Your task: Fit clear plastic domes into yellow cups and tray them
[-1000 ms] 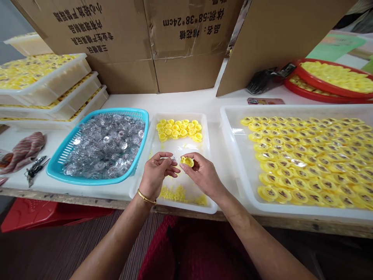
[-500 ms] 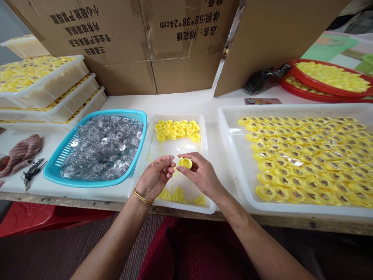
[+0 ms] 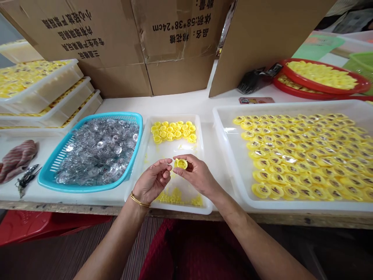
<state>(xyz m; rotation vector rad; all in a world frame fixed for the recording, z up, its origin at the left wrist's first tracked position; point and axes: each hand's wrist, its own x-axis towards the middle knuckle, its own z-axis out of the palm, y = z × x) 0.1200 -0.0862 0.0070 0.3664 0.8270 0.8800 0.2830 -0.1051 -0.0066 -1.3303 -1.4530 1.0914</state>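
Observation:
My right hand [image 3: 196,174] pinches a small yellow plastic cup [image 3: 182,163] with a little handle, its hollow side facing up. Just left of it, my left hand [image 3: 155,179] is closed with thumb and fingertip together; whatever lies between them is too small to make out. Both hands hover over a white tray [image 3: 207,206]. Several more yellow cups [image 3: 175,131] sit at that tray's far end, and loose yellow bits [image 3: 171,196] lie at its near end.
On the left stands a blue basket [image 3: 87,188] of clear round plastic pieces, with keys [image 3: 26,179] beside it. A large white tray [image 3: 233,171] on the right holds rows of filled yellow cups. Cardboard [image 3: 180,76] walls the back; red trays [image 3: 361,83] stand far right.
The whole view has shifted slightly. My hands stay close together over the tray, and the yellow cup in my right hand is turned a little.

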